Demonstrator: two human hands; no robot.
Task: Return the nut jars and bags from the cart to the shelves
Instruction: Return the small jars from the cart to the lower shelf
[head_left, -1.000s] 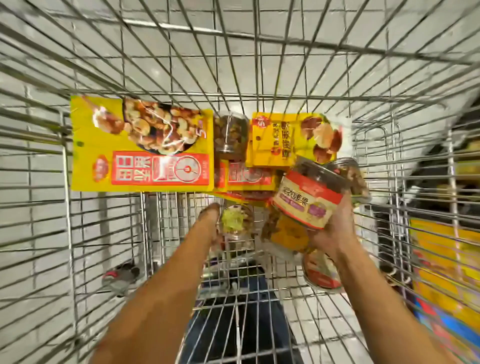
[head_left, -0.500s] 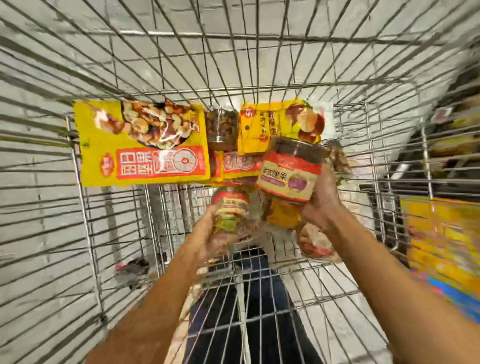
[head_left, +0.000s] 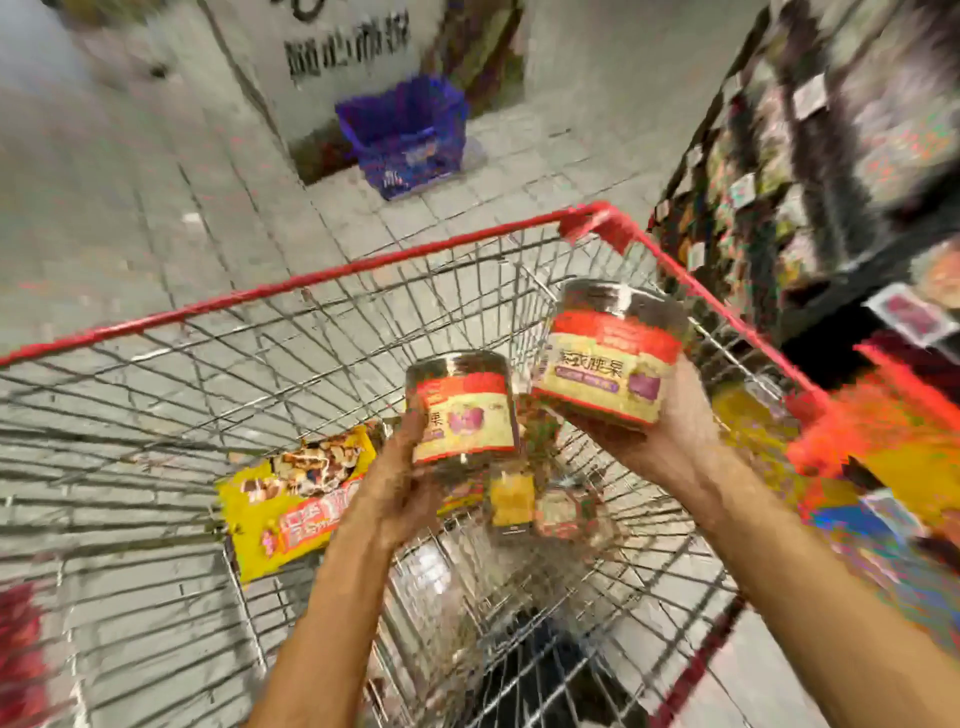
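Observation:
My left hand (head_left: 397, 488) grips a clear nut jar (head_left: 465, 408) with a red and cream label, held above the wire cart (head_left: 322, 275). My right hand (head_left: 660, 431) holds a second, similar nut jar (head_left: 610, 358) higher and to the right, near the cart's red rim. Inside the cart lies a yellow nut bag (head_left: 291, 506) on the left. More jars (head_left: 561, 512) sit low in the basket under my hands, blurred. The shelves (head_left: 810, 156) full of packaged goods stand at the right.
A blue shopping basket (head_left: 405, 137) stands on the tiled floor beyond the cart, against a white pillar (head_left: 337, 57). Orange and yellow packages (head_left: 883, 441) blur at the right edge. The whole frame is motion-blurred.
My left hand has taken a jar from the cart floor. Both hands have lifted their jars up out of the basket. My view has swung up from the cart's inside to the aisle.

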